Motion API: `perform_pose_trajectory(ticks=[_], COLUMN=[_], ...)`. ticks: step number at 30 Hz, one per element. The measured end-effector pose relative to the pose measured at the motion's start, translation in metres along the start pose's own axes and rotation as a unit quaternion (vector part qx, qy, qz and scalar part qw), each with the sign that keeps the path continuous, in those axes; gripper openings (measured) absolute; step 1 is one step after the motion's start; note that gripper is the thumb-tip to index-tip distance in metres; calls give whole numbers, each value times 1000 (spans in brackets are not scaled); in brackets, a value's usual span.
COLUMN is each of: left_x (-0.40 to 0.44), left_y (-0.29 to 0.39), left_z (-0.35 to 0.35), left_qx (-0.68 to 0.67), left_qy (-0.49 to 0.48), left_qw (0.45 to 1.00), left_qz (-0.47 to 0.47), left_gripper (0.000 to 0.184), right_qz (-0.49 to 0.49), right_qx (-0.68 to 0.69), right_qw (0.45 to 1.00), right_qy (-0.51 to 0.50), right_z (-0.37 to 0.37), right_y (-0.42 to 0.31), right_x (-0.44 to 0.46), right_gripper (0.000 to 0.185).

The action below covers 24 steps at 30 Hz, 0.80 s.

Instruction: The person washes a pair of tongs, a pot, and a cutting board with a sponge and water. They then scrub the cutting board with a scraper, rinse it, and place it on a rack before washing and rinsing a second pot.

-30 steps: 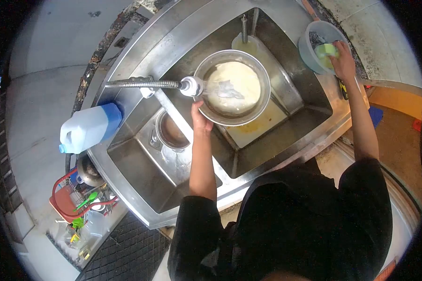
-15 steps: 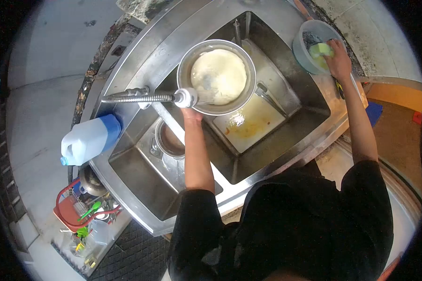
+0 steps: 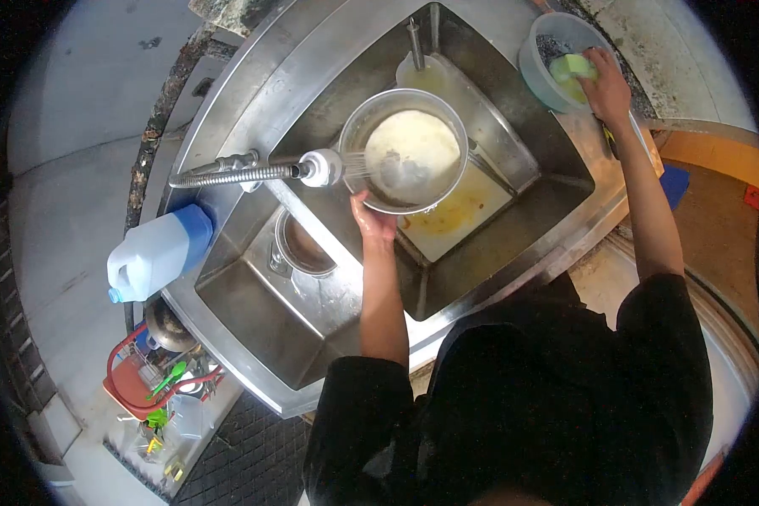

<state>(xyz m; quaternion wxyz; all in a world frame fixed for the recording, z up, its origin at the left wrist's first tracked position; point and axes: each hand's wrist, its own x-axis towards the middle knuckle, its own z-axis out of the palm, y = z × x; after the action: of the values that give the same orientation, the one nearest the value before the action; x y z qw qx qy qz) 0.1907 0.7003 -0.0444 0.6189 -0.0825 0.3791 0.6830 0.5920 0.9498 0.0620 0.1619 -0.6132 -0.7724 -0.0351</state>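
Note:
My left hand (image 3: pixel 373 221) grips the lower rim of a round metal pot (image 3: pixel 352 126) over the large sink basin. Inside the pot is cloudy water with a creamy, pale patch (image 3: pixel 422 139). A spray faucet head (image 3: pixel 320 168) at the pot's left side sends water streaks into it. My right hand (image 3: pixel 609 86) is closed around a light green sponge (image 3: pixel 578 67) inside a translucent plastic tub (image 3: pixel 538 84) at the sink's far right corner. Dark-looking suds lie in the tub beside the sponge.
A white board or tray with yellowish liquid (image 3: pixel 447 223) and a metal utensil (image 3: pixel 491 169) lie in the basin. Another handled utensil (image 3: pixel 414 42) leans in its far corner. The smaller basin holds a metal pot (image 3: pixel 288 244). A blue-and-white jug (image 3: pixel 156 253) stands left, above a dish basket (image 3: pixel 131 379).
My left hand and the pot have shifted right and slightly down. The creamy patch has moved toward the pot's upper right, with greyish water showing below it. My right hand stays on the sponge.

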Motion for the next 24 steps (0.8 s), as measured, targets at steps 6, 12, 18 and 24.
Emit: perform_pose_trajectory(ticks=[6,12,18,24], left_x=[-8,15,28,15], left_y=[1,13,38,37], left_z=[-12,5,45,91], left_qx=[55,124,344,561], left_qy=[40,117,124,97], left_qw=[996,985,905,685], left_qz=[-54,-16,218,455], left_gripper=[66,51,56,94], right_qz=[15,12,22,19], right_qx=[11,0,11,16], right_qw=[999,1000,999,1000], right_qy=[-32,-20,-24,-3], right_z=[-2,1,-1,1], right_y=[-3,-1,-3,-2], right_x=[3,3,1,-1], right_gripper=[44,44,46,46])
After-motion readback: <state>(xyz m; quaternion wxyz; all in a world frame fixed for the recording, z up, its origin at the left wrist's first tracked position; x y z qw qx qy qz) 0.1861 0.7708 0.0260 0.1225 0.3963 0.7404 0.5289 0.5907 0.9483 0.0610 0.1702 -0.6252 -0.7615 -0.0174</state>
